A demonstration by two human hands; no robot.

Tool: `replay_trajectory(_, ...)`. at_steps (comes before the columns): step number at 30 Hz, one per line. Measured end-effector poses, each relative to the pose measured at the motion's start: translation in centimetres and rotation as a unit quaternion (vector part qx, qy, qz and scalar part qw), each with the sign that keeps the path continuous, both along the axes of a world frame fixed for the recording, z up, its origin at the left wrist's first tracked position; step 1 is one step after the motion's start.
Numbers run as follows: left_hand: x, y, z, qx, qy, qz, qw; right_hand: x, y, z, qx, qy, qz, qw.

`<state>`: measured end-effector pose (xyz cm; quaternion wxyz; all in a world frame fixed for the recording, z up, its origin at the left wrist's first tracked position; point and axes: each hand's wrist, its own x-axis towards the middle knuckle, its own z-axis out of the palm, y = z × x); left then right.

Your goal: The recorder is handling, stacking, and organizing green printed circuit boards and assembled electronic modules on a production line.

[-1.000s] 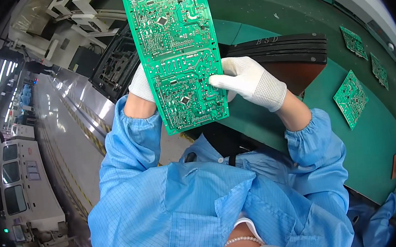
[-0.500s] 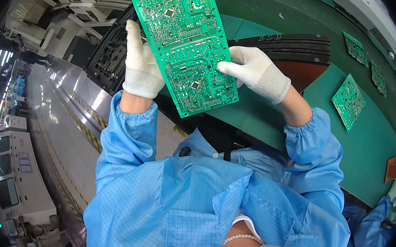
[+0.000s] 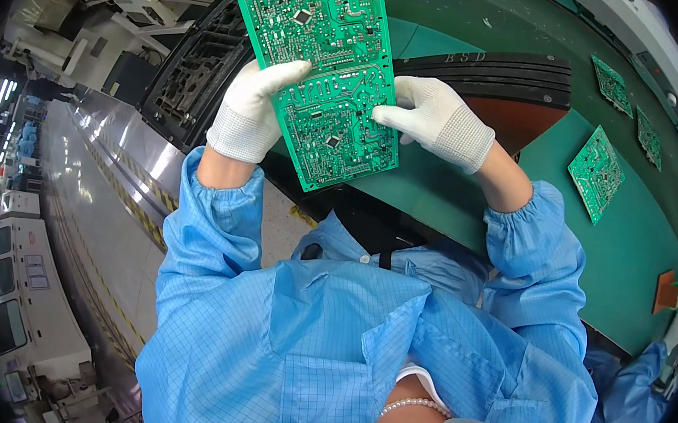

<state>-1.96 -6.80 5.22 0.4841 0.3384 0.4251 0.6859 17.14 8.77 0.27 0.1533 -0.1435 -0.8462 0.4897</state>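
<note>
A long green circuit board panel (image 3: 333,96), made of two joined boards, is held up in front of me, its top end cut off by the picture's edge. My left hand (image 3: 257,100), in a white knit glove, grips its left edge; the thumb lies across the face near the seam between the two boards. On the opposite edge my right hand (image 3: 433,119), gloved alike, pinches the lower board with the thumb on the face. The fingers behind the panel are mostly hidden. Small chips and solder points cover the side facing me.
Beyond my right hand stands a black ribbed rack (image 3: 490,80) on the green mat (image 3: 521,217). A single circuit board (image 3: 597,174) lies at right, with more boards (image 3: 611,84) farther back. A black fixture (image 3: 193,78) sits behind my left hand. Machines (image 3: 25,294) line the aisle at left.
My left thumb has come down from pointing up beside the panel to lie across its face. The panel has shifted slightly and stands a little straighter. My right hand keeps its pinch.
</note>
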Motion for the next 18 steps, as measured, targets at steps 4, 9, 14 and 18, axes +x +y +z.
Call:
replay_trajectory(4, -0.2, 0.1, -0.1, -0.002, 0.009, -0.005, 1.000, 0.0, -0.2, 0.0, -0.022, 0.002, -0.011, 1.000)
replay_trajectory(9, -0.5, 0.2, -0.4, -0.018, 0.003, 0.010, 1.000, 0.1, -0.2, 0.5, -0.021, -0.011, -0.003, 1.000)
replay_trajectory(14, -1.0, 0.1, -0.8, -0.035, -0.006, 0.014, 0.999, 0.1, -0.3, 0.4, -0.027, -0.008, -0.002, 1.000)
replay_trajectory(18, -1.2, 0.2, -1.1, -0.029, -0.007, 0.013, 0.999, 0.1, -0.1, 0.4, -0.005, -0.030, -0.004, 1.000)
